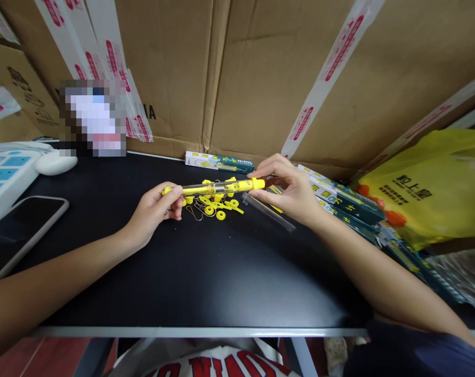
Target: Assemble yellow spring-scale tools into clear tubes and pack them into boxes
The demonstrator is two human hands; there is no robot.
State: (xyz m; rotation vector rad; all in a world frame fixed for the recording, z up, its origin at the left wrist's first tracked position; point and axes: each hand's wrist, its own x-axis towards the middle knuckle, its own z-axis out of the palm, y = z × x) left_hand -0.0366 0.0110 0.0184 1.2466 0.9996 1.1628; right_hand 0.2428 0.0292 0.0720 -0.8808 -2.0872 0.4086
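A spring scale (pixel 217 187) with a clear tube and yellow parts inside is held nearly level above the table. My left hand (pixel 153 210) is closed round its left end, thumb on top. At the other end, the thumb and fingers of my right hand (pixel 292 191) pinch the tube near its yellow cap (pixel 258 183). A pile of small yellow parts (pixel 221 214) lies under and behind the tube, with metal hooks (pixel 193 211) and springs among them. Near my right hand, clear tubes (pixel 274 214) rest on the table.
Printed boxes (pixel 339 196) are stacked at the right, beside a yellow plastic bag (pixel 437 183). Another printed box (pixel 219 162) lies at the back against large cardboard cartons (pixel 253 68). On the left are a phone (pixel 25 230), a power strip (pixel 10 167) and a white mouse (pixel 57 163).
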